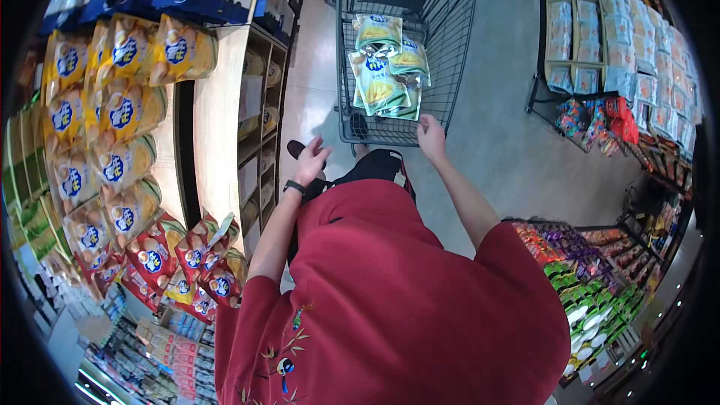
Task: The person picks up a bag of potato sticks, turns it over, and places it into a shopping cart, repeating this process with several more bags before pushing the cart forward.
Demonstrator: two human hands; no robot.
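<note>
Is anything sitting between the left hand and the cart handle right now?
Nothing visible does. The left hand hangs open in clear air just left of the shopping cart, with only floor behind it. The right hand is at the cart's near edge, below the green snack bags.

One shopping cart (450, 52) holds about four green snack bags (386, 67).

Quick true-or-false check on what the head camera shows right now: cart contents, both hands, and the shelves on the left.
1. The shopping cart holds yellow-green snack bags. True.
2. The right hand rests at the cart's near edge. True.
3. The left hand grips a bag. False: it is open and holds nothing.
4. The left-side shelf carries bottles. False: it carries yellow chip bags.
5. The left wrist wears a dark band. True.
</note>
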